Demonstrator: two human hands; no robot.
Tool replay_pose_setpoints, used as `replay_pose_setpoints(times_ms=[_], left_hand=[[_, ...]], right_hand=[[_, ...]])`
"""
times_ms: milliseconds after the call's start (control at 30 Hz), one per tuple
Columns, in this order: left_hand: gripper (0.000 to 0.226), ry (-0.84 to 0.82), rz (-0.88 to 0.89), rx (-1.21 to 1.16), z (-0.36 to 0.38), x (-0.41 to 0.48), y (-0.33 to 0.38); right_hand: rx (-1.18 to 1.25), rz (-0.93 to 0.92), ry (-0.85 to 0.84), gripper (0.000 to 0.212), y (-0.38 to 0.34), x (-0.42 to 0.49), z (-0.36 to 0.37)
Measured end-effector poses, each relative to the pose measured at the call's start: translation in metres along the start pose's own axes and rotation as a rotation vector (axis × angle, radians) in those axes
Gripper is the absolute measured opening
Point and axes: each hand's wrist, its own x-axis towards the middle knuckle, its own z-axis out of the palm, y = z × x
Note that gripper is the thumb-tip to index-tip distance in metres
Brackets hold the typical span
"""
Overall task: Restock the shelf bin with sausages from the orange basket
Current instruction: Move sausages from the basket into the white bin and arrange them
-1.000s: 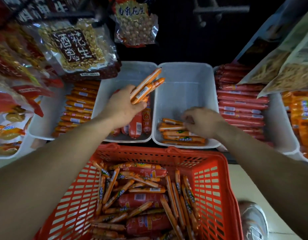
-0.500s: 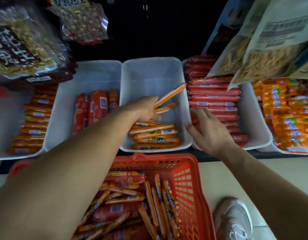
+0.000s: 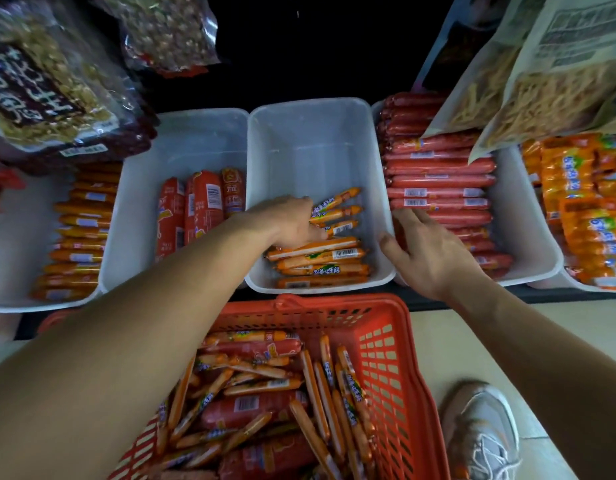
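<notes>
The white middle shelf bin [image 3: 317,133] holds a row of thin orange sausages [image 3: 320,258] at its front. My left hand [image 3: 292,223] is down inside it and grips a few thin orange sausages [image 3: 337,213] that lie just behind that row. My right hand [image 3: 424,247] has its fingers spread and rests on the bin's right rim, holding nothing. Below the shelf stands the orange basket [image 3: 396,358], filled with several thin orange sausages [image 3: 327,393] and thick red ones, partly hidden by my left forearm.
A bin with thick red sausages [image 3: 202,206] stands to the left, a bin of long red sausages [image 3: 438,181] to the right. Snack bags [image 3: 50,91] hang above on the left, and noodle bags [image 3: 542,74] on the right. My shoe [image 3: 479,431] is on the floor.
My left hand carried the sausages from above the left bin into the middle bin and lowered them. My right hand left the bin's inside and came to its right rim.
</notes>
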Motion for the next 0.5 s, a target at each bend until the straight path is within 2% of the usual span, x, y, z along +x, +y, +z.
replay_pose_setpoints(times_ms=[100,233,400,500], left_hand=[[0.066,0.014,0.022,-0.081,0.01,0.003,0.002],[0.066,0.147,0.025,-0.298,0.016,0.005,0.001],[0.051,0.243,0.048,-0.424,0.019,0.009,-0.001],[0.043,0.255,0.023,-0.342,0.021,0.006,0.002]], right_hand=[[0.006,-0.002,-0.004,0.049,0.0,-0.001,0.0],[0.041,-0.003,-0.003,0.044,0.0,-0.002,0.0],[0.061,-0.01,-0.013,0.046,0.0,-0.002,0.0],[0.06,-0.007,-0.016,0.048,0.0,-0.002,-0.001]])
